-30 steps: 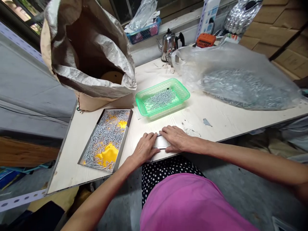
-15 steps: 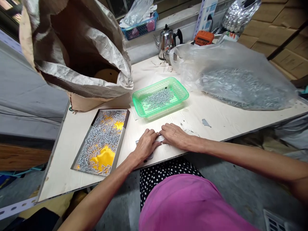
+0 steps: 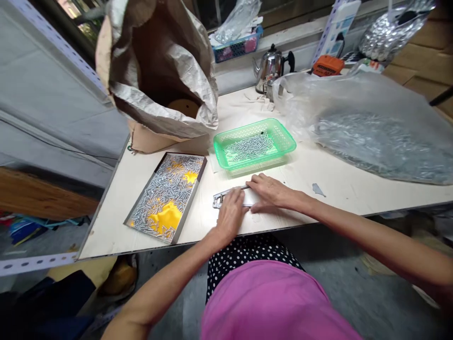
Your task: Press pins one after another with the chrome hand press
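Observation:
A flat, silvery metal fitting (image 3: 250, 197) lies lengthwise on the table near its front edge. Its left end shows cut-outs and a small mechanism too fine to make out. Across its middle is my left hand (image 3: 230, 213), fingers curled over the fitting. My right hand (image 3: 272, 192) grips the right end, with fingertips on the far edge and the thumb on the near side. Just beyond the hands sits a green plastic basket (image 3: 255, 165) holding many small metal pins. To the left, a shallow tray (image 3: 189, 208) holds more pins over a yellow bottom.
A large open paper sack (image 3: 159, 111) stands at the back left. On the right lies a clear plastic bag (image 3: 382, 137) full of metal parts. Behind are a steel kettle (image 3: 272, 68) and an orange case (image 3: 328, 65). A grey scrap (image 3: 318, 189) lies right of my hands.
The view has shifted, so the table things appear farther right. My hands have moved slightly apart on the fitting, and more of its left end and middle now shows.

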Demonstrator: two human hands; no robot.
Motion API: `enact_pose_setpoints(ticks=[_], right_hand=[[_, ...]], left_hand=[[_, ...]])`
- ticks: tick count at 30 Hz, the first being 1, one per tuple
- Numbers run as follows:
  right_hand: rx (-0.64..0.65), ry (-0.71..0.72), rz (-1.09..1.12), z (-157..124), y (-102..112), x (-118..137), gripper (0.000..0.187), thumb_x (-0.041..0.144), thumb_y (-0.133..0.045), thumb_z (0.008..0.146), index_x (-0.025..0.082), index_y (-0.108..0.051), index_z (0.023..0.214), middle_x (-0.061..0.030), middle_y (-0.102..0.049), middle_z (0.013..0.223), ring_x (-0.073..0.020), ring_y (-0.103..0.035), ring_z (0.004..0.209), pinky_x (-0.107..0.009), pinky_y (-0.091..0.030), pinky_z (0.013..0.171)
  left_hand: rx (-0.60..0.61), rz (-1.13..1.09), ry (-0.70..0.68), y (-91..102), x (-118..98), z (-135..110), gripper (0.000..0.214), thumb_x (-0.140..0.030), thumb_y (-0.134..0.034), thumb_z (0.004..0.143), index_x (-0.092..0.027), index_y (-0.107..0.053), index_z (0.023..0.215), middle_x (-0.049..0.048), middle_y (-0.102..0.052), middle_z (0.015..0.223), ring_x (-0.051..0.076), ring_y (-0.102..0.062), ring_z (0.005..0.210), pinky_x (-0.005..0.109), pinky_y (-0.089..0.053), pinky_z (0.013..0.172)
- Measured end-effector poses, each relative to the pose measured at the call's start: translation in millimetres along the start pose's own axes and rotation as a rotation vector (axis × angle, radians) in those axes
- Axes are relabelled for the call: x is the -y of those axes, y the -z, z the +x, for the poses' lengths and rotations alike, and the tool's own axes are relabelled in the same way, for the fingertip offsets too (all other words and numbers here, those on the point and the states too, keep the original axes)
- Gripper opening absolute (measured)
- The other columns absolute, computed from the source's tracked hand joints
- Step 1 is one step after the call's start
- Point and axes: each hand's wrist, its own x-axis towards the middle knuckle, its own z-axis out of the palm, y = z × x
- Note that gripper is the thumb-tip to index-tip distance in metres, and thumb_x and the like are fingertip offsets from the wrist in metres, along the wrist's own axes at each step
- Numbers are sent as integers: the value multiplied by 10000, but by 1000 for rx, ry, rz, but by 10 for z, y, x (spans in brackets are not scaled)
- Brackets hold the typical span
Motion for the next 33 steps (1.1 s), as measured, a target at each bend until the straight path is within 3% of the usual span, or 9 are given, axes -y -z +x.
enact_pose_setpoints(ticks=[2,5,9,13,18,22,26,29,33], right_hand=[[19,31,23,-20,4,-38,664,553,-687,788,83,-555,1238,-176,-574,1119,-302,-515,977,-395,-418,823],[-9,25,60,10,-20,-89,355,367,-513,947,124,-595,1193,-143,-602,1083,-260,-529,962,-366,-403,837],[-92,-61,6,198,-38,-141,215,258,-482,955,148,-657,893,-105,-634,929,-238,-526,902,-344,-375,796],[-129,-90,-99,385,14,47,190,211,-494,936,155,-665,875,-113,-647,935,-252,-506,898,-362,-339,760],[-16,343,-40,506,-43,663,137,232,-554,919,218,-688,896,-79,-613,934,-234,-478,925,-340,-322,724],[45,516,-22,598,-237,872,171,184,-536,919,183,-646,788,-74,-572,871,-212,-460,858,-324,-313,675],[1,577,131,619,-420,856,181,126,-472,931,169,-594,805,-66,-554,883,-175,-461,789,-300,-331,654],[-79,552,274,554,-471,881,204,152,-417,965,178,-597,872,-65,-570,904,-169,-507,799,-293,-389,673],[-416,404,457,486,-222,809,163,226,-430,983,188,-587,999,-60,-608,908,-169,-581,823,-295,-467,722]], left_hand=[[-42,-26,-22,-106,-86,-171,457,-257,-529,940,-152,-432,1374,187,-417,1486,324,-328,1419,546,-369,1105],[-45,-74,-41,-201,-187,-355,487,-317,-542,939,-148,-427,1380,181,-432,1484,329,-326,1423,563,-341,1128],[-25,-139,-47,-186,-239,-437,417,-389,-532,941,-172,-521,1297,149,-541,1397,308,-411,1378,562,-316,1145],[-18,-174,-41,-158,-234,-408,436,-423,-544,929,-161,-538,1277,155,-552,1381,313,-411,1375,551,-309,1150],[-7,-193,-96,-108,-327,-509,473,-449,-559,916,-114,-556,1250,167,-634,1245,292,-549,1231,453,-442,1059],[-146,-140,-348,204,-355,-906,327,-406,-543,938,-149,-621,1124,96,-678,1124,213,-600,1105,350,-467,1016],[-391,106,-72,742,65,-1383,139,-176,-523,941,-162,-649,999,60,-675,908,176,-587,868,341,-502,858],[-297,355,319,1067,612,-1606,169,-172,-507,945,-172,-673,976,81,-652,924,211,-540,867,343,-489,769],[33,453,336,1252,1142,-1627,226,-164,-486,948,-208,-686,1044,77,-633,951,225,-509,919,331,-456,783]])
